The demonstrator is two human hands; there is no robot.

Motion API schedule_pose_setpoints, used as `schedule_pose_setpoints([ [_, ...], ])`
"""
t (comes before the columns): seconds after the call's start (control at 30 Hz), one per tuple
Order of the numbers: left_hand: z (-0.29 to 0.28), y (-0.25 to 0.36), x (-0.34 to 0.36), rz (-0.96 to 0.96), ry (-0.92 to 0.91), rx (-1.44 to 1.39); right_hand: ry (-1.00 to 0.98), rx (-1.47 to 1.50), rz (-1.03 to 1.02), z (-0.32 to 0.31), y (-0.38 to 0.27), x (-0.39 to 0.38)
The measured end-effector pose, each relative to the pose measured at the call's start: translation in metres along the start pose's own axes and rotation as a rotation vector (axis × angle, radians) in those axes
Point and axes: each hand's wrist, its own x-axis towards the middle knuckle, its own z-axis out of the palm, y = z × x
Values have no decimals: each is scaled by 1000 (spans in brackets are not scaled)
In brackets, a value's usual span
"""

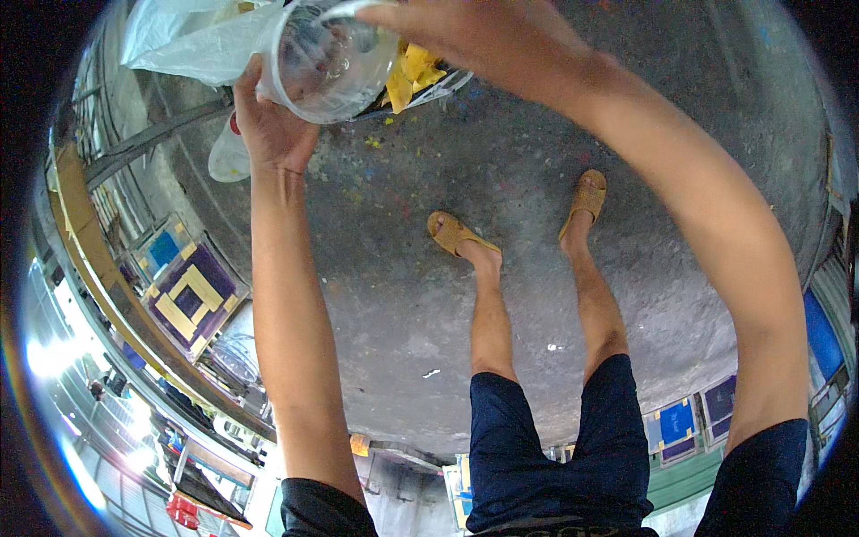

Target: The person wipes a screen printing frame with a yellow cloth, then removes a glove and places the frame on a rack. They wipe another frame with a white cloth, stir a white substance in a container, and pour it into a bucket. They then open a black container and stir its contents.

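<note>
A clear plastic tub (335, 85), tilted so that I see into its open mouth, is at the top of the head view. My left hand (277, 134) grips its near left side, thumb up along the wall. From the right reaches my right hand (474, 31), fingers closed at the tub's far rim around something whitish; whether that is the rim or a separate piece I cannot tell. Beyond the tub, crumpled yellow scraps (412, 76) show, partly hidden by it. A translucent plastic bag (192, 40) lies to the left of the tub.
A translucent container with a red part (230, 154) is left of my left wrist. Framed screens (192, 295) lean by a long wooden beam (116, 277) on the left. My feet in tan sandals (452, 233) stand on the paint-spotted concrete floor (394, 295).
</note>
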Motion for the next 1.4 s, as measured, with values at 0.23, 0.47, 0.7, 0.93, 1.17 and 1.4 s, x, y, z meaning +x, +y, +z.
schedule_pose_setpoints([
  [0.23,4,2,-1,85,88,51,23,-77,66,-3,5,-8],
  [0.47,9,-2,5,210,161,48,52,9,304,51,-7,-32],
  [0.7,1,-2,12,235,60,120,61,504,648,62,-30,-25],
  [0.93,-55,-7,36,496,154,564,-195,1143,983,47,12,-17],
  [1.17,-58,-4,28,299,409,160,-226,203,679,-28,18,-20],
  [1.4,-51,-27,13,258,468,127,-184,-117,241,27,12,-72],
])
